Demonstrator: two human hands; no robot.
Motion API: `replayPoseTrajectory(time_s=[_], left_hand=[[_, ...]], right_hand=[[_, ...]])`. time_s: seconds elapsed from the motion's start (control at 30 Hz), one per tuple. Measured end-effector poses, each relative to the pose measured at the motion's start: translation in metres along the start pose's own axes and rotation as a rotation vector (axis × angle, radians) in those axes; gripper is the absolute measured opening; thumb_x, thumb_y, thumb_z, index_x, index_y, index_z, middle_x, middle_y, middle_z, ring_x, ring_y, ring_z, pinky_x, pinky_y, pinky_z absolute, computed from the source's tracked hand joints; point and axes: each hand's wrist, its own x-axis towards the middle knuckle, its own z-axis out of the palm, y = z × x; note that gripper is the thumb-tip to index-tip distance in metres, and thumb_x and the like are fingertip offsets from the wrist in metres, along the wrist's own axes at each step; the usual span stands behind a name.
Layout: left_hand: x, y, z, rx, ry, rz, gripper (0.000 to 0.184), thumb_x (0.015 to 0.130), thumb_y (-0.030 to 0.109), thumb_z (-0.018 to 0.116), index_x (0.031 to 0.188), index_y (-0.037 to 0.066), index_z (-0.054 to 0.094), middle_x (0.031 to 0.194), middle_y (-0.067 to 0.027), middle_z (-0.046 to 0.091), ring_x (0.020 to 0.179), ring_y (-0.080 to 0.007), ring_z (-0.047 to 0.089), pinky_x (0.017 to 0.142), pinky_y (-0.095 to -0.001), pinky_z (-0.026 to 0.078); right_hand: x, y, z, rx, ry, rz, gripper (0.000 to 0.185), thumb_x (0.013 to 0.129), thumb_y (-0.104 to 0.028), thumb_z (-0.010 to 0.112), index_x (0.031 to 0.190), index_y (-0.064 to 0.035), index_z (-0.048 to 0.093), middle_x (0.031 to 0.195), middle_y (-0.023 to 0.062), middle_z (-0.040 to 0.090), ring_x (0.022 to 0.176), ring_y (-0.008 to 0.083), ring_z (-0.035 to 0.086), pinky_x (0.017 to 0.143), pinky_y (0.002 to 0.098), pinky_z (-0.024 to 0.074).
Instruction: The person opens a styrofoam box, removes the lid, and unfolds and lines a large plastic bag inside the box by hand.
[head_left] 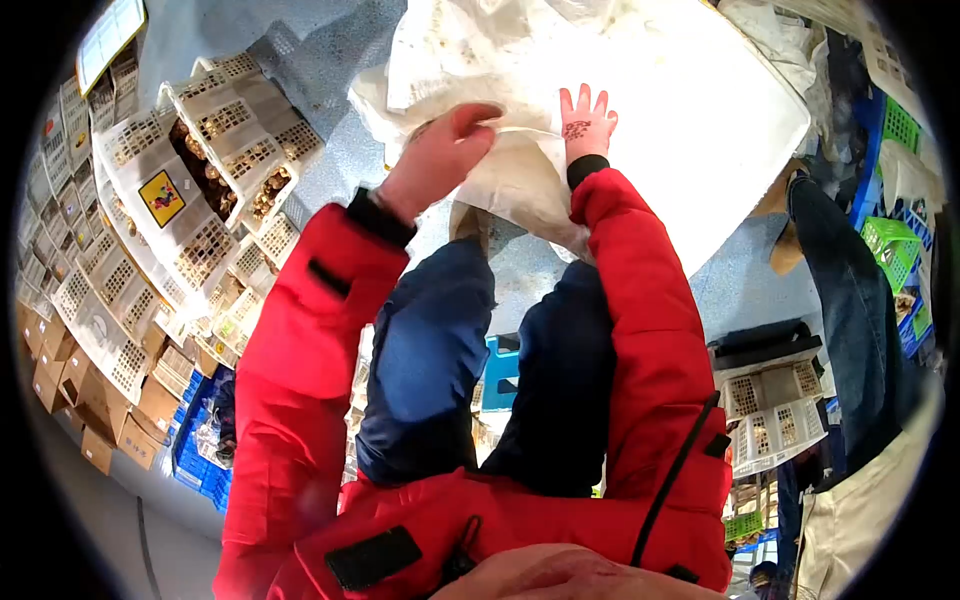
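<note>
A large white table or board stands in front of my knees, very bright in the light. Translucent plastic sheeting covers its near left edge and hangs down towards my legs. Over the sheeting on the left is my left hand, its fingers bent and close together; whatever it holds, if anything, is hidden. My right hand is stretched forward over the white surface with its fingers spread and nothing in it. Dark markings show on the back of that hand.
White slatted crates holding small brown items stand at the left, with cardboard boxes below. At the right another person's jeans leg is beside green baskets. White crates stand at the lower right.
</note>
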Motion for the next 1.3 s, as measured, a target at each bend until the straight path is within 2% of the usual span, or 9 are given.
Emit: replayPoseTrajectory(time_s=[0.13,0.2,0.43,0.57,0.7,0.87,1.1,1.2,1.3], left_hand=[[0.065,-0.064,0.053,1.093,0.209,-0.088,0.03,0.076,0.032,0.047,0.095,0.009,0.054,0.106,-0.0088,0.053,0.095,-0.024,0.052,0.075,-0.0374,0.043],[0.057,-0.079,0.05,1.08,-0.148,-0.149,0.026,0.076,0.031,0.047,0.091,0.011,0.055,0.106,-0.0075,0.053,0.098,-0.0224,0.05,0.075,-0.0373,0.042],[-0.019,-0.071,-0.045,0.885,0.191,0.563,0.015,0.063,0.003,0.052,0.076,0.009,0.058,0.105,-0.0113,0.054,0.101,-0.032,0.048,0.081,-0.0372,0.041],[-0.07,-0.157,-0.093,0.804,0.524,0.042,0.014,0.073,0.008,0.051,0.082,0.01,0.062,0.095,-0.0104,0.058,0.089,-0.026,0.055,0.075,-0.032,0.044],[-0.069,-0.23,-0.115,-0.55,0.324,-0.955,0.08,0.064,0.065,0.053,0.116,0.006,0.041,0.113,-0.007,0.048,0.1,-0.0209,0.047,0.082,-0.0352,0.04],[0.002,-0.16,-0.082,-0.864,0.334,-0.862,0.067,0.067,0.064,0.052,0.102,0.007,0.05,0.086,-0.0039,0.054,0.076,-0.0172,0.05,0.075,-0.0327,0.042],[0.014,-0.138,-0.089,-1.002,0.685,-0.046,0.011,0.081,0.011,0.051,0.091,0.008,0.053,0.092,-0.0022,0.056,0.089,-0.0158,0.051,0.078,-0.0307,0.04],[-0.011,-0.129,-0.091,-1.271,0.434,0.378,0.015,0.078,0.008,0.055,0.092,0.008,0.05,0.099,-0.0046,0.054,0.096,-0.0187,0.049,0.09,-0.0394,0.035],[-0.016,-0.19,-0.071,-1.502,0.514,0.177,0.021,0.081,0.016,0.046,0.1,0.009,0.051,0.105,-0.0068,0.053,0.102,-0.0214,0.046,0.093,-0.0397,0.032]], right_hand=[[-0.003,0.012,-0.038,0.071,-0.231,-0.034,0.076,0.069,-0.047,0.06,0.13,-0.0246,0.021,0.136,0.0037,0.019,0.122,0.0317,0.023,0.085,0.0467,0.0337],[-0.005,0.014,-0.036,0.039,-0.184,-0.046,0.077,0.067,-0.046,0.061,0.13,-0.0239,0.022,0.134,0.0045,0.019,0.119,0.033,0.026,0.081,0.0454,0.0364],[0.004,0.008,-0.036,0.153,-0.31,0.021,0.077,0.067,-0.041,0.063,0.129,-0.0252,0.022,0.135,0.0017,0.015,0.121,0.0323,0.021,0.079,0.0451,0.0367],[-0.003,0.009,-0.04,0.121,-0.227,0.01,0.076,0.066,-0.038,0.064,0.128,-0.0236,0.024,0.134,0.0019,0.019,0.119,0.0324,0.023,0.077,0.0437,0.0373],[-0.003,0.006,-0.042,0.07,-0.163,0.005,0.068,0.071,-0.041,0.059,0.128,-0.0221,0.026,0.131,0.0047,0.025,0.117,0.0314,0.027,0.077,0.0414,0.0392],[-0.012,-0.004,-0.042,0.889,0.002,-0.219,0.046,0.079,-0.019,0.044,0.122,-0.0084,0.032,0.126,0.0076,0.034,0.115,0.019,0.033,0.082,0.0342,0.0361],[-0.031,-0.009,-0.087,0.46,0.221,-1.1,0.03,0.078,-0.009,0.042,0.106,-0.0149,0.049,0.114,0.0063,0.046,0.104,0.0195,0.044,0.082,0.0299,0.039],[-0.037,-0.007,-0.08,0.475,0.122,-1.088,0.031,0.077,-0.009,0.044,0.106,-0.0158,0.049,0.114,0.0054,0.047,0.104,0.0198,0.045,0.083,0.0306,0.0392],[-0.037,-0.018,-0.049,0.771,-0.084,-0.887,0.029,0.077,-0.009,0.045,0.104,-0.0135,0.053,0.111,0.0061,0.05,0.1,0.0216,0.048,0.082,0.0315,0.0404]])
